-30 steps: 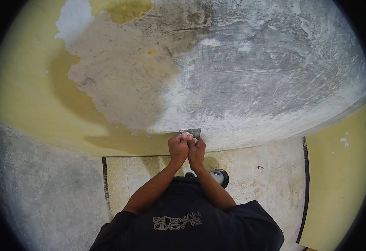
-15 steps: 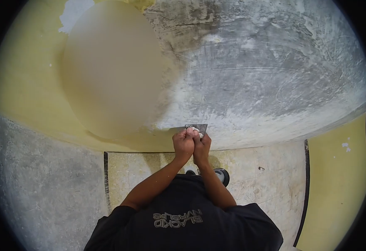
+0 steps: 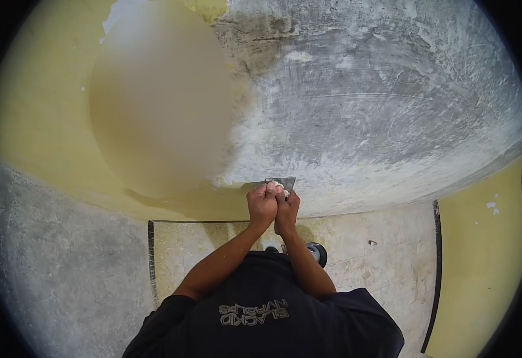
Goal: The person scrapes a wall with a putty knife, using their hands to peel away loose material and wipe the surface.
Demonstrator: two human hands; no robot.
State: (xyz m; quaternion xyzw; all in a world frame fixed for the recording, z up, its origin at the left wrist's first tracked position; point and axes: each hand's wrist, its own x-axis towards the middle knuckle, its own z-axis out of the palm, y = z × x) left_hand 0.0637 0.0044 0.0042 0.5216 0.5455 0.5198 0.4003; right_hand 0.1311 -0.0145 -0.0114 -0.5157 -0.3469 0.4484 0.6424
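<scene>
While the wall (image 3: 362, 107) fills most of my view, scraped down to grey and white plaster on the right with yellow paint left along its left side and bottom edge, I'm looking down my own arms at it. A pale blurred patch (image 3: 159, 107) hides part of that wall on the left. Below lies a tiled floor (image 3: 380, 262), with a dark shoe (image 3: 317, 253) just past my right forearm. My left hand (image 3: 262, 206) and right hand (image 3: 287, 209) are pressed together, both fists clamped tight round the handle of the scraper (image 3: 282, 184). Its metal blade (image 3: 287, 181) sits flat against the wall at the paint line, white crumbs on it.
</scene>
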